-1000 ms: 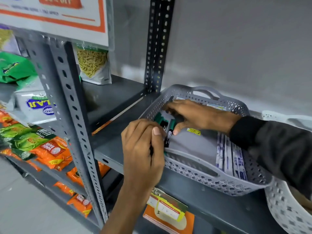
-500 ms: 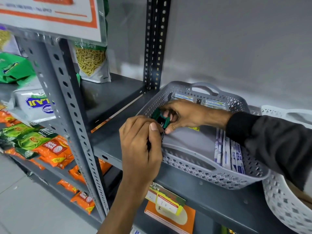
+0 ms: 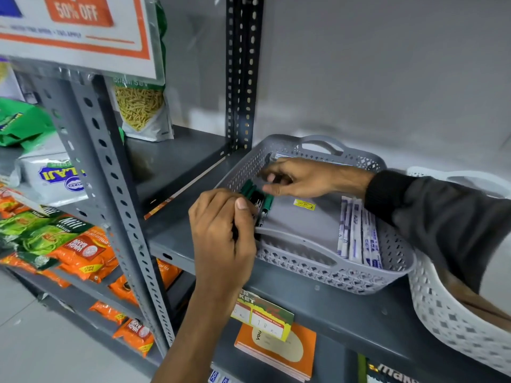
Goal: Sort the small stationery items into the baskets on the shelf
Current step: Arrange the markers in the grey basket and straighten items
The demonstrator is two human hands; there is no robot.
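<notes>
A grey perforated basket [image 3: 318, 269] stands on the grey metal shelf [image 3: 331, 308]. Several green and black markers [image 3: 258, 199] lie in its left front corner. My left hand [image 3: 221, 233] is closed around the near ends of those markers at the basket's front rim. My right hand [image 3: 298, 178] reaches in from the right with curled fingers, its fingertips touching the markers' green caps. Blue and white pen packets [image 3: 356, 233] lie flat at the basket's right side. A yellow sticker [image 3: 304, 205] shows on the basket floor.
A white perforated basket [image 3: 453, 313] stands to the right, touching the grey one. A slotted upright post [image 3: 240, 73] rises behind the basket. Snack packets [image 3: 69, 244] fill the left shelves. Price labels [image 3: 262, 313] hang from the shelf edge above an orange booklet [image 3: 276, 352].
My right hand has shifted back and slightly up along the markers' caps. My left hand keeps its hold on the markers at the basket's front corner.
</notes>
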